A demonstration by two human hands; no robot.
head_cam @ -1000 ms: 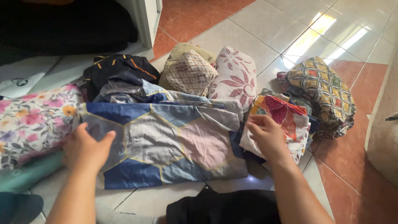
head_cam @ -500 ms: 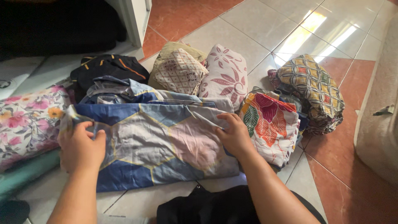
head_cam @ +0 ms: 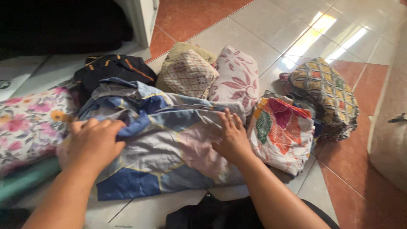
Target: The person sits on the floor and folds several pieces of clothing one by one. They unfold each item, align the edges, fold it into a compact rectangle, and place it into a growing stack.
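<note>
**Floor lot: folded linens, two hands on the blue hexagon sheet**

Nearest: a black garment [head_cam: 220,212] at the person's lap, lower edge of view; both forearms pass over it.

Item in hand: blue, grey and pink hexagon-print sheet [head_cam: 169,157], lying on the tiled floor [head_cam: 263,25] directly ahead of the person, its long axis running left to right across the body; both hands are on it, neither has the advantage of reach.

Left hand [head_cam: 95,142]: at the sheet's left end, fingers curled shut over a bunched fold of the cloth; grip looks firm, though the fingertips are hidden in the fabric.

Right hand [head_cam: 231,138]: at the right half of the sheet, flat and open, fingers spread and pointing away, pressing the cloth down; it grips nothing.

Beside, left: floral pink bundle [head_cam: 29,127], touching the sheet's left end; a teal piece [head_cam: 25,180] under it.

Beside, right: bright leaf-print bundle [head_cam: 282,131], just beside the right hand; past it, a yellow lattice-print bundle [head_cam: 326,93].

Farther: black garment with orange stripes [head_cam: 114,68]; cream diamond-print bundle [head_cam: 188,74]; white bundle with maroon flowers [head_cam: 235,78]; white cabinet frame [head_cam: 146,19] at the back.
</note>
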